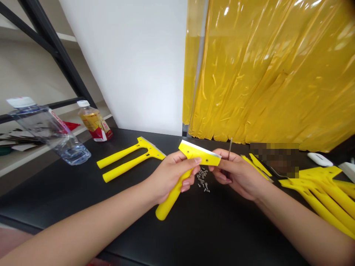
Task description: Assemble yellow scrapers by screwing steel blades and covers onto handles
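My left hand is closed around the neck of a yellow scraper, its thumb pressed on the wide head. Along the top of that head runs a pale metal strip, and two small holes or screws show in its face. My right hand is closed at the right end of the head, with a thin metal rod sticking up between its fingers. Its fingertips are partly hidden behind the scraper. Small loose screws and nuts lie on the black table just below the two hands.
Two yellow scrapers lie at the left, several more at the right. Flat yellow strips lie beyond my right hand. A clear water bottle and a drink bottle stand at the left. Yellow plastic sheeting hangs behind.
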{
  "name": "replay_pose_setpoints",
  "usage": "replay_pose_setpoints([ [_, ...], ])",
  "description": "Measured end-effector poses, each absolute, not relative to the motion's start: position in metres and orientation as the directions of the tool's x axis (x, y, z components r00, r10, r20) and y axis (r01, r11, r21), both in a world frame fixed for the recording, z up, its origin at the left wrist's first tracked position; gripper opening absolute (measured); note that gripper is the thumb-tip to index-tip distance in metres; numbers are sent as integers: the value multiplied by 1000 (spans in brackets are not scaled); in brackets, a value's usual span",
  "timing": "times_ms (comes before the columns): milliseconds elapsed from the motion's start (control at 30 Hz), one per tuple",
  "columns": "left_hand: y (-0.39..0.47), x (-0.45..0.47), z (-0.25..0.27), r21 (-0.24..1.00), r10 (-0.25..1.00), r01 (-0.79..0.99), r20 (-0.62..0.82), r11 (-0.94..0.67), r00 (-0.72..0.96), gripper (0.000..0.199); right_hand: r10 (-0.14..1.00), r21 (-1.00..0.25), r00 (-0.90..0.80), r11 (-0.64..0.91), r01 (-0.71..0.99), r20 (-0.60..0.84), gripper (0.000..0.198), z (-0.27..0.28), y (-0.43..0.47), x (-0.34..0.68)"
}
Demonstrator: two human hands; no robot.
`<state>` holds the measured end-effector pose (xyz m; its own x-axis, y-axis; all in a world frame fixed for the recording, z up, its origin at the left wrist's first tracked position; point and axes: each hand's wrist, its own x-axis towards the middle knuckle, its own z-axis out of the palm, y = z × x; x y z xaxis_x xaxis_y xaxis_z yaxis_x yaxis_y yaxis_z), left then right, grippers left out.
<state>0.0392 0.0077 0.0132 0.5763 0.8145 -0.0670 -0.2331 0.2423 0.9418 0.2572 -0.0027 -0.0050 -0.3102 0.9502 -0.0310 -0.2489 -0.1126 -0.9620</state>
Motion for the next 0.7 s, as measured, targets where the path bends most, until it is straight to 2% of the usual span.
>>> replay_pose_setpoints([
  [367,15,37,11,945,820,-248,-36,214,571,24,944,-978,-322,3,-211,73,17,-3,-2,265],
  [700,14,38,12,956,821,-216,-42,199,569,23,945,-983,-322,-5,-182,55,25,2,-2,265],
])
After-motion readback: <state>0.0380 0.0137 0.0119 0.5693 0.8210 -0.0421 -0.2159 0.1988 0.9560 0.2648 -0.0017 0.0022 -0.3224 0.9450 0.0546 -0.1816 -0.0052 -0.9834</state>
